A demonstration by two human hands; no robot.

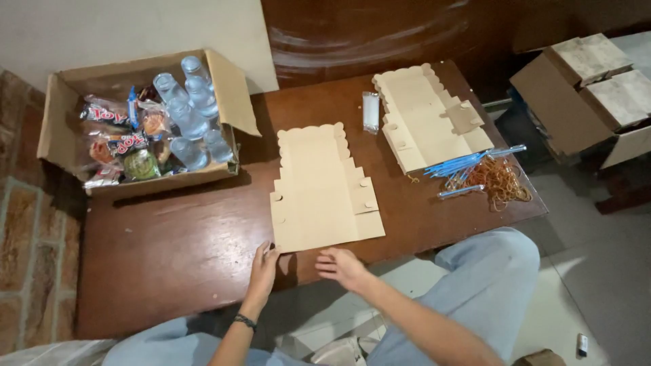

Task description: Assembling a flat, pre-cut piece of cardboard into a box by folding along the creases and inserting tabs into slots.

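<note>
A flat, unfolded tan cardboard box blank [324, 191] with scalloped edges lies on the dark wooden table [169, 251]. My left hand [262, 268] touches its near left corner with fingertips, holding nothing. My right hand [341, 267] hovers just off the blank's near edge, fingers loosely apart, empty. A black band circles my left wrist.
A stack of more flat blanks [426, 116] lies at the table's far right, with blue straws [468, 165] and rubber bands [500, 181] beside it. An open carton [61, 122] at left holds sealed water cups and snack packets. More cardboard boxes [590, 88] stand at right.
</note>
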